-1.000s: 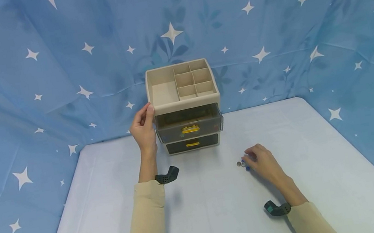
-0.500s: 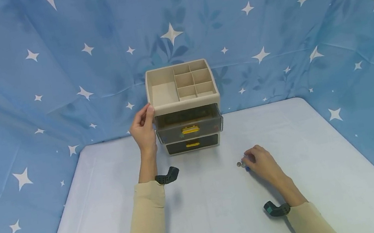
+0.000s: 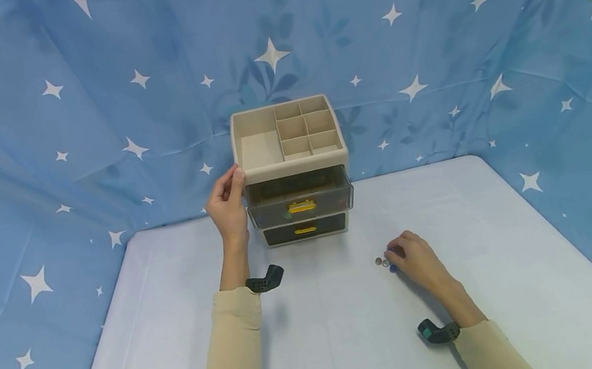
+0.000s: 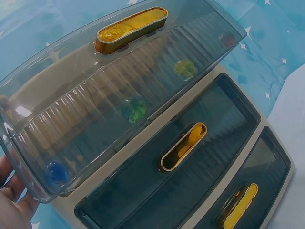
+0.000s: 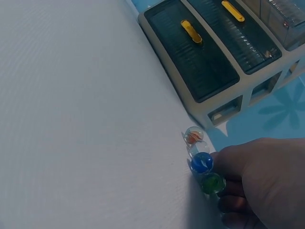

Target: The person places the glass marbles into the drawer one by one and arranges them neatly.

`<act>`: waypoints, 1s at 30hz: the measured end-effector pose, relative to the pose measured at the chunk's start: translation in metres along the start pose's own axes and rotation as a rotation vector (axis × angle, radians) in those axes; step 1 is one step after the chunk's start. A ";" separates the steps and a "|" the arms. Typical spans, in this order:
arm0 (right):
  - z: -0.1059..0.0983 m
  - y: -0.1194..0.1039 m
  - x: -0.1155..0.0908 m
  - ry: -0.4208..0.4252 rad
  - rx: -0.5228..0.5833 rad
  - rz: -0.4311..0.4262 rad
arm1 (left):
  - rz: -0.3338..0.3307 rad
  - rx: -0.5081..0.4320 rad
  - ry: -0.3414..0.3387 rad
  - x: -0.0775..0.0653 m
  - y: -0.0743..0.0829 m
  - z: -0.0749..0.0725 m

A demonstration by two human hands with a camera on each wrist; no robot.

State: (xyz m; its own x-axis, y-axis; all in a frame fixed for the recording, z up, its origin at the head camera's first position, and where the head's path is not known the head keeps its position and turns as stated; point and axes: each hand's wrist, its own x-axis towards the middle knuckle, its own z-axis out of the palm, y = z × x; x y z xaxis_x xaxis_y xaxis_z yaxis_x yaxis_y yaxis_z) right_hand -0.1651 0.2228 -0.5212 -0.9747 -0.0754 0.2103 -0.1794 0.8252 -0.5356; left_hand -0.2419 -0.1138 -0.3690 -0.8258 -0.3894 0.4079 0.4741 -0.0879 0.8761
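A cream drawer organizer [image 3: 293,167] stands at the back of the table, its smoky clear top drawer [image 3: 302,206] pulled out. My left hand [image 3: 227,206] grips its upper left front corner, thumb in front. Through the drawer in the left wrist view show a blue marble [image 4: 56,172], a green marble [image 4: 134,109], a yellow marble [image 4: 185,69] and a red one. On the tabletop, my right hand [image 5: 269,179] curls its thumb and fingers at a row of glass marbles: orange-swirled [image 5: 194,136], clear, blue [image 5: 202,163] and green [image 5: 213,183]. A marble sits between its fingertips.
Two lower drawers with yellow handles are closed; the middle one's handle [image 4: 183,147] shows in the left wrist view. The organizer's top has an open tray and several small compartments [image 3: 293,127]. A blue star-patterned cloth [image 3: 142,106] hangs behind the white table [image 3: 327,336].
The right hand's fingers have drawn slightly closer together at the marbles. My left hand stays on the organizer corner, and the drawer has not moved.
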 end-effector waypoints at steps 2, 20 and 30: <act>0.000 -0.001 0.000 -0.001 0.002 0.002 | 0.000 -0.001 0.001 0.000 0.000 0.000; -0.014 -0.018 0.005 0.068 0.026 -0.048 | 0.012 -0.013 0.000 -0.001 0.001 0.000; -0.026 -0.032 0.009 0.134 0.020 -0.084 | 0.005 -0.009 -0.002 -0.001 0.001 0.000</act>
State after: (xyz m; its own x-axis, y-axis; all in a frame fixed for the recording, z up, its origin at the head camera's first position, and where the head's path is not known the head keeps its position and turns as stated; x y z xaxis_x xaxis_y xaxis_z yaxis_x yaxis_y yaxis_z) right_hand -0.1649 0.2107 -0.4808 -0.9299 -0.0671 0.3618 -0.2635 0.8076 -0.5276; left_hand -0.2412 -0.1135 -0.3684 -0.8241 -0.3884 0.4124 0.4806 -0.0941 0.8719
